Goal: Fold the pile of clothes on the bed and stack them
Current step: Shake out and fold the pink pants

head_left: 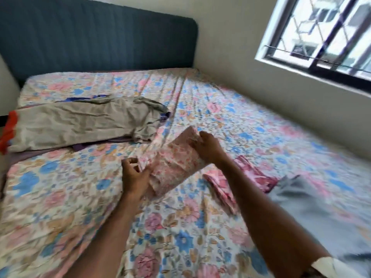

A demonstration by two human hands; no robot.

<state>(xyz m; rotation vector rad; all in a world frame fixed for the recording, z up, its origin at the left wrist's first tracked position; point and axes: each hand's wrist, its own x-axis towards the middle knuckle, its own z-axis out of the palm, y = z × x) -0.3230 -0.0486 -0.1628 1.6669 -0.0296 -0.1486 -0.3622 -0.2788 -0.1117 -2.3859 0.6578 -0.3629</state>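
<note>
A: Nearest to us, just right of the folded pink floral cloth (176, 165), a pale grey-blue garment (313, 207) lies loose on the flowered bedspread (60, 197), its edge running under our right forearm. Between it and the pink cloth sits a crumpled red-and-pink patterned garment (241, 177).

B: And the pink cloth itself? We have it by both ends, raised a little off the bedspread and slanting up to the right.

A: Yes. Our left hand (133, 176) meets its lower end, fingers curled, though blur hides whether they truly pinch it. Our right hand (206, 146) grips the upper end, fingers bunched into the fabric.

B: Beyond the pink cloth, to its left, a long beige wrinkled garment (80, 125) lies flat over purple and blue pieces, an orange-red strip (9, 131) at its far left end.

A: Farther still we see the dark teal padded headboard (90, 37), and up to the right of the pink cloth a barred window (325, 33).
</note>
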